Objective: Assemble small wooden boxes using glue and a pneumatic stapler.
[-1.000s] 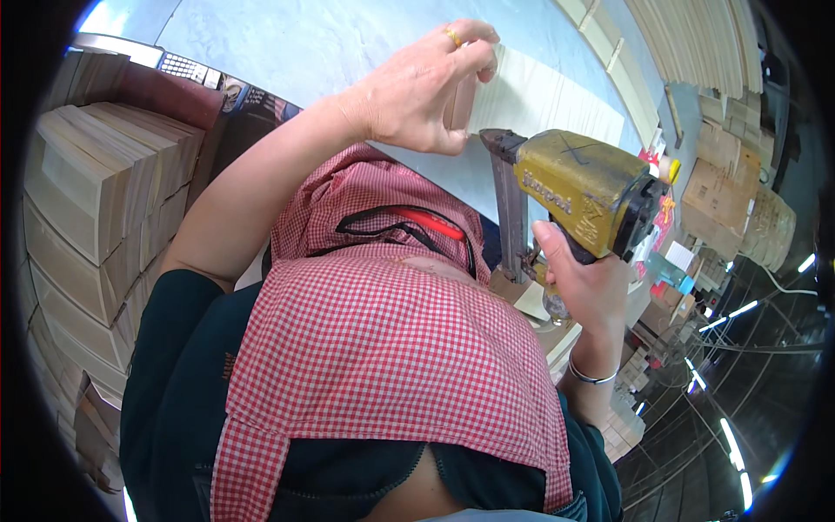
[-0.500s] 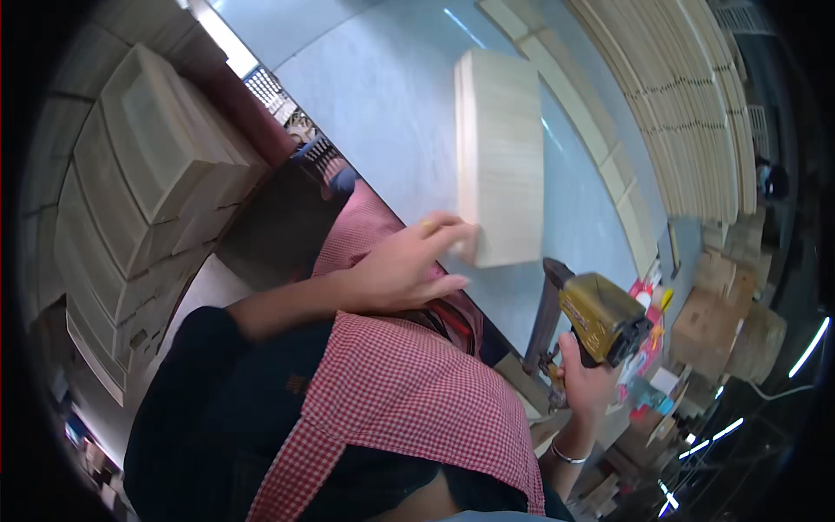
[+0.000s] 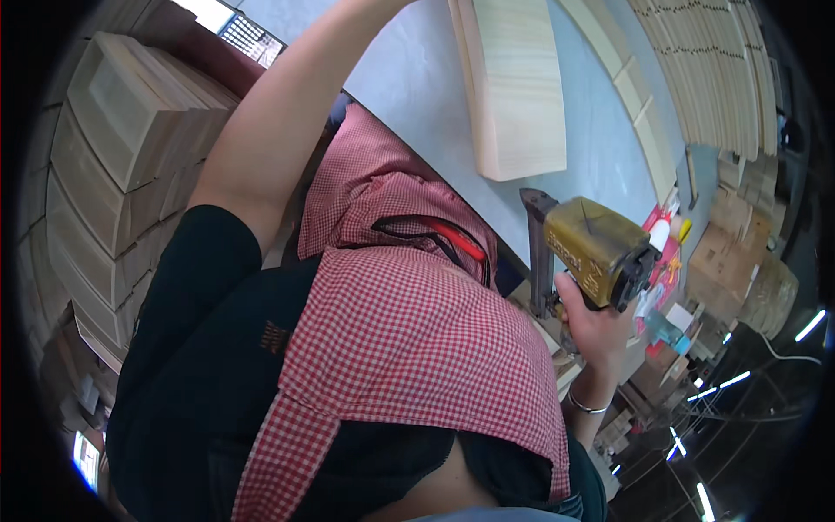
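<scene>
My right hand is wrapped round the grip of a nail gun, a brown-gold body with a dark magazine, held beside the table's near edge. Just beyond its nose lies a pale wooden box-like piece on the grey-blue tabletop. The far end of that piece is cut off by the top of the picture. My left forearm stretches up and away past the table's left edge, and the hand itself is beyond the upper rim, so its fingers are hidden.
Stacked wooden drawer-like boxes rise on the left. Along the table's right side run thin wooden strips and a tall stack of boards. Cardboard boxes and a blue-capped bottle are at the right.
My left hand has left the near corner of the wooden piece and reached far forward, out of view. The nail gun stays in my right hand. The wooden piece appears higher in the picture.
</scene>
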{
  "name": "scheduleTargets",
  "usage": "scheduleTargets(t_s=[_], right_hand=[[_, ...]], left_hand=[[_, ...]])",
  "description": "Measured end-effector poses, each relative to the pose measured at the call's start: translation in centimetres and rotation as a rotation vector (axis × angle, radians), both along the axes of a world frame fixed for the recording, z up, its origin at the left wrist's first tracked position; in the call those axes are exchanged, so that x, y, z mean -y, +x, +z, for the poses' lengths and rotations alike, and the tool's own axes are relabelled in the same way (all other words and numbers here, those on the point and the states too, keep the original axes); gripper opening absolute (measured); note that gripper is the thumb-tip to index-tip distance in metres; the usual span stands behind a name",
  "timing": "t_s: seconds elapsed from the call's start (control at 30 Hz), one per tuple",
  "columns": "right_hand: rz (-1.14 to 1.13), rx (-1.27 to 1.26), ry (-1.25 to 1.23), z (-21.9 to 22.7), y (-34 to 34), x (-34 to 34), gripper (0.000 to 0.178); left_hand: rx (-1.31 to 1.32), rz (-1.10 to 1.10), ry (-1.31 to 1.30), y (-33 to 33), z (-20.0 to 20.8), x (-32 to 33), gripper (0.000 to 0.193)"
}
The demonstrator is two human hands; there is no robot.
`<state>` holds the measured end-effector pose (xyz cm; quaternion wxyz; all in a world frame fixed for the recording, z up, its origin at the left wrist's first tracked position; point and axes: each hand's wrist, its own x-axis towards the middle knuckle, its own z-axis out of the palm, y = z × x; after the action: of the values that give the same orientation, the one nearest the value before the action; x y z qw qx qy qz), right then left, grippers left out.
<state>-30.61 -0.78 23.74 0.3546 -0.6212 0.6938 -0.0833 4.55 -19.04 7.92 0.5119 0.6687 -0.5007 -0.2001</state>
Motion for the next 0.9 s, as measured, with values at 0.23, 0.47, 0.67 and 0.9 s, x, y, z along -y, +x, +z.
scheduleTargets(t_s=[0.23, 0.47, 0.67, 0.9], right_hand=[[0.034, 0.066, -0.038, -1.0, 0.6, -0.3, 0.048], [0.076, 0.106, -0.106, -1.7, 1.3, -1.0, 0.038], [0.041, 0.123, -0.168, -3.0, 1.5, -2.3, 0.036], [0.025, 0.194, -0.231, -4.5, 0.7, -3.1, 0.038]], left_hand=[[0.088, -0.088, 0.017, -0.1, -0.7, 0.3, 0.031], [0.122, -0.060, 0.057, -0.4, -1.0, 0.6, 0.033], [0.112, -0.049, -0.063, -2.0, 1.1, -1.2, 0.032], [0.143, -0.056, -0.065, -1.5, -0.9, 0.2, 0.028]])
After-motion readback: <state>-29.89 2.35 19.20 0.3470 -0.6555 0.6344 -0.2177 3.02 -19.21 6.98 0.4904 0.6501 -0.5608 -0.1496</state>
